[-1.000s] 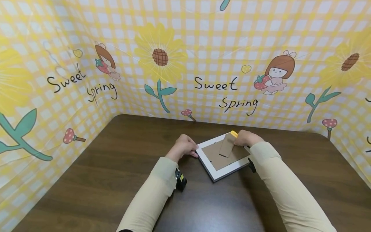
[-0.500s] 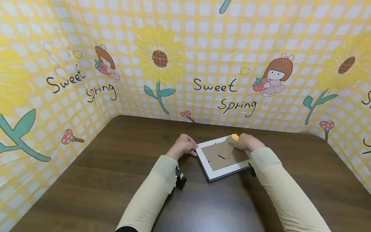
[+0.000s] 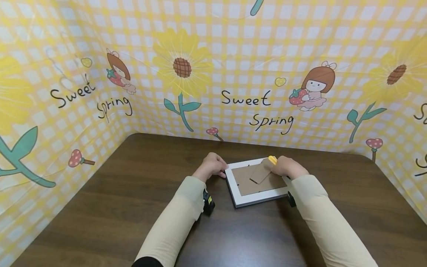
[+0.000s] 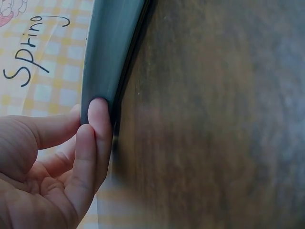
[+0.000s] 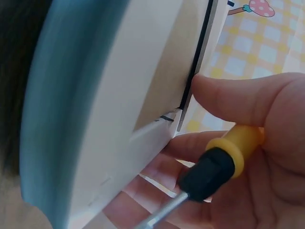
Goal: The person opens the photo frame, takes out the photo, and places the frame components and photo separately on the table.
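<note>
A picture frame (image 3: 235, 187) with a white back border and brown backing board (image 3: 242, 182) lies back side up, its brown stand (image 3: 261, 172) on the board. At its left far corner, my left hand (image 3: 211, 165) pinches the edge; in the left wrist view thumb and fingertips hold the grey-green side (image 4: 112, 52). My right hand (image 3: 289, 167) is at the right far part of the frame. Across its palm it holds a screwdriver (image 5: 217, 167) with yellow handle, black collar and metal shaft. Its thumb touches the stand's edge, and its other fingers meet the frame's border.
The frame is over a dark brown wooden table (image 3: 116, 207). A yellow checked cloth (image 3: 150, 104) printed with flowers and lettering hangs behind and to the sides. A black wrist camera (image 3: 208, 203) sits at the left cuff.
The picture frame has turned slightly clockwise, its near corner shifting left. My right hand has moved a little nearer and to the right with the screwdriver; my left hand keeps its pinch.
</note>
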The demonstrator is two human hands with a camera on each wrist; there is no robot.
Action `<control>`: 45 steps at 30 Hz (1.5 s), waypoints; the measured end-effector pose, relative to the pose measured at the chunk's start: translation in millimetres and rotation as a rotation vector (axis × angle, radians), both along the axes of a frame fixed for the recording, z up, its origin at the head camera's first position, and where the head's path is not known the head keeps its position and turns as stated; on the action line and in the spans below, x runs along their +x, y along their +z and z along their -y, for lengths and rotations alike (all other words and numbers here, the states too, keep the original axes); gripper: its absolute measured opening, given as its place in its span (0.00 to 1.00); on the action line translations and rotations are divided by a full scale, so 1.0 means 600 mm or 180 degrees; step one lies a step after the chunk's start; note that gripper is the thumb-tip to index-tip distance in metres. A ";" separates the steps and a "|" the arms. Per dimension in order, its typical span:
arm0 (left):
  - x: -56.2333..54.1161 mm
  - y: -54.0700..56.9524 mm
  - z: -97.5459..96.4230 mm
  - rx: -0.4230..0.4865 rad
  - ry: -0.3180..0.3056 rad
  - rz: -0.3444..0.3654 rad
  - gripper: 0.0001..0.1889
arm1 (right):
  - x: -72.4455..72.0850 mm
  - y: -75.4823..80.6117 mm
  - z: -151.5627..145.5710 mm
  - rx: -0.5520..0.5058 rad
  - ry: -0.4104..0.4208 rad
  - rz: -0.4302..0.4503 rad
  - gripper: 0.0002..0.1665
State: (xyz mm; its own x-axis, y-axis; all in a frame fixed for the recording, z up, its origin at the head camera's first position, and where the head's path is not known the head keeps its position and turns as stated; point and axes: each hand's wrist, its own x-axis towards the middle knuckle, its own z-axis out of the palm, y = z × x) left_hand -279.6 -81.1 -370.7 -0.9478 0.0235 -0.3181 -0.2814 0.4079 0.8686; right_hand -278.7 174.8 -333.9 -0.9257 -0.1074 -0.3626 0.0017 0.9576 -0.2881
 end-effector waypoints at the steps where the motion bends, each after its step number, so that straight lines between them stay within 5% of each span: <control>1: -0.001 0.000 -0.001 -0.0013 -0.0010 -0.0006 0.07 | 0.001 -0.001 -0.001 -0.0008 -0.0006 -0.0012 0.09; 20: -0.016 0.000 -0.007 -0.0129 -0.0110 -0.0093 0.07 | 0.023 -0.009 -0.018 -0.0196 0.0030 -0.0085 0.08; 25: -0.014 -0.005 -0.005 -0.0141 -0.0097 -0.0163 0.08 | 0.030 -0.015 -0.032 -0.0491 -0.0045 -0.0048 0.09; 32: 0.015 0.015 0.009 -0.0168 0.0113 -0.0087 0.09 | 0.055 -0.019 -0.079 -0.1659 -0.0476 0.0410 0.13; 38: 0.053 0.038 0.019 -0.0316 0.0126 -0.0071 0.09 | 0.066 -0.018 -0.116 -0.1892 -0.0621 0.0400 0.26; 45: 0.089 0.037 0.011 -0.0365 -0.0126 0.0112 0.10 | 0.076 -0.022 -0.125 -0.1862 -0.0461 0.0406 0.15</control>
State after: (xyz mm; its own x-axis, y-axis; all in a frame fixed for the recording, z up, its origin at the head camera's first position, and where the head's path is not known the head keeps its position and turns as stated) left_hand -226.0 -87.7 -348.2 -0.9350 0.0221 -0.3539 -0.2927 0.5153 0.8055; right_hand -232.9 249.8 -346.8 -0.8990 -0.1984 -0.3904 0.1891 0.6283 -0.7547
